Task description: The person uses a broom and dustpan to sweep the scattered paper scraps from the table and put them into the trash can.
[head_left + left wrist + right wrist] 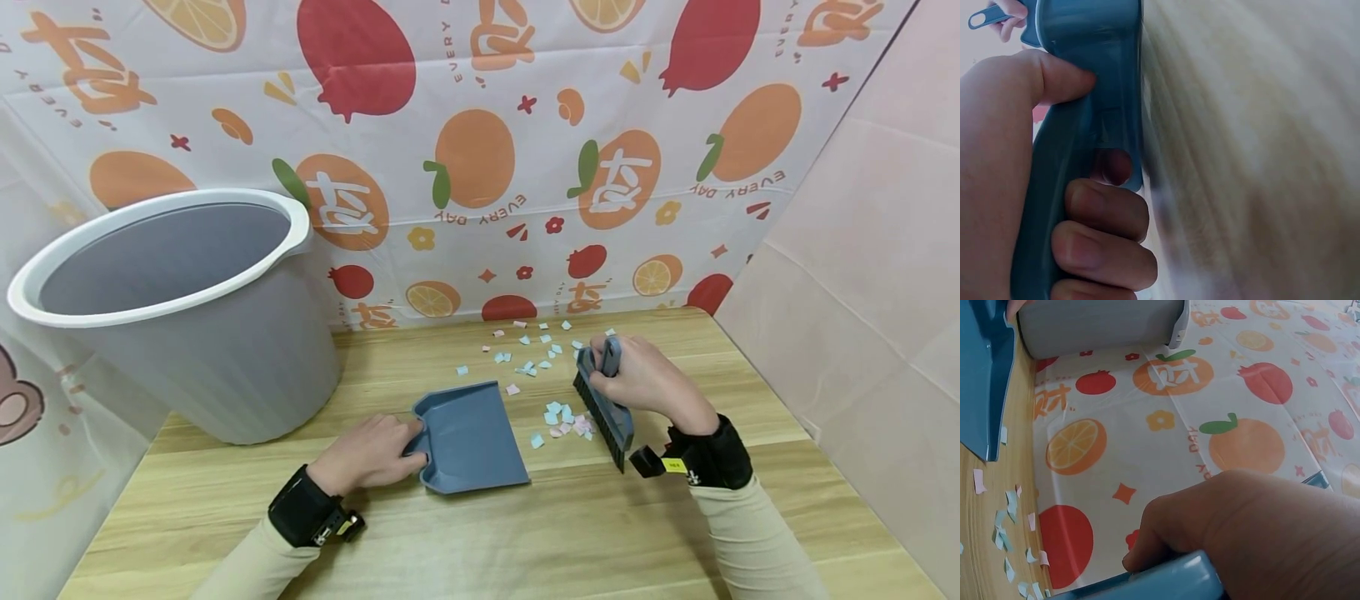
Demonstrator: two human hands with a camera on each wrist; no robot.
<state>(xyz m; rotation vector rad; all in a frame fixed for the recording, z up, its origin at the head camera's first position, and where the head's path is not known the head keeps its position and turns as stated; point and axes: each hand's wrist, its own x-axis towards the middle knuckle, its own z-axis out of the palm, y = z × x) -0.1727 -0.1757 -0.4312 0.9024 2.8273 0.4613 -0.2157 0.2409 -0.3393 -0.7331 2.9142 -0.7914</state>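
My left hand (377, 450) grips the handle of a blue-grey dustpan (468, 437) that lies on the table with its wide edge facing right. In the left wrist view, the fingers (1107, 250) curl round the dustpan handle (1041, 212) and the thumb presses on top. Farther right, my right hand (641, 379) holds a blue-grey hand brush (609, 412), its dark bristles down at the table. Small blue and pink paper scraps (558, 414) lie between brush and dustpan. More scraps (527, 367) are scattered behind, toward the wall.
A large grey bin (217, 358) with a white rim stands at the back left of the wooden table (450, 550). Behind the table hangs a fruit-patterned sheet (480, 242). A pale sheet (862, 275) covers the right side.
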